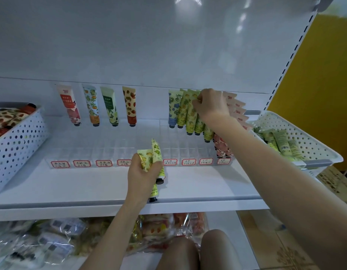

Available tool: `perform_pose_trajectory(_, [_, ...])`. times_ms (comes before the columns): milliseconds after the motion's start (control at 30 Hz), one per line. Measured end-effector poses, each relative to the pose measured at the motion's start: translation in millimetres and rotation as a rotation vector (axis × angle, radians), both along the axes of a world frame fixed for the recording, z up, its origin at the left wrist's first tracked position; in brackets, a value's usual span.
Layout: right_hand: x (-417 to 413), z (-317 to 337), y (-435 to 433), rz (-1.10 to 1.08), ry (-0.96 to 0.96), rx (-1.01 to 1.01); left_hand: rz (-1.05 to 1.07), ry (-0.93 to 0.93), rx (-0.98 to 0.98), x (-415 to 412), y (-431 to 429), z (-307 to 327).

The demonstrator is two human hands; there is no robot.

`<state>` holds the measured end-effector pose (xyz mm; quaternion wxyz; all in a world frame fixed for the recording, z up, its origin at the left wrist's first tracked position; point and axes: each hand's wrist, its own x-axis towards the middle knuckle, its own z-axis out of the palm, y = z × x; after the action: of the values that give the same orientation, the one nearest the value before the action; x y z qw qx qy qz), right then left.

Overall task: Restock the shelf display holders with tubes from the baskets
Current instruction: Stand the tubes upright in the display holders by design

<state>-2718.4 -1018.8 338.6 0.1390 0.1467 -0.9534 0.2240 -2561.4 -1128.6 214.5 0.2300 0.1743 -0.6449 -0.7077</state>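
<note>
gripping spare tubes [153, 156] left hand [143, 175], right hand [210, 106] pinches racked tube [192, 108].

Single wide-angle view from a camera worn on the person's head, facing forward and slightly down at a white shelf [90, 184] from close range, with its back panel [129, 45] filling the upper half. The left hand [143, 172] sits near the centre and the right hand [209, 106] above and to its right, the arms [285, 172] entering from the bottom and right edges, with the left basket [18, 141] cut by the frame edge and the right basket [305, 131] opposite. Along the bottom the view drops past the shelf's front lip to the person's knees [217, 248] and wrapped packets [51, 242] below.
</note>
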Motion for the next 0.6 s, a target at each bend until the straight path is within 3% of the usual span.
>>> perform_pose_trajectory(233, [-7.7, 4.9, 0.0, -0.067, 0.018, 0.12, -0.007, -0.003, 0.018, -1.6, -1.5, -1.8])
perform_pose_trajectory(600, [-9.5, 4.1, -0.1, -0.057, 0.012, 0.141, 0.009, 0.008, 0.035, -2.2, 0.6, -0.9])
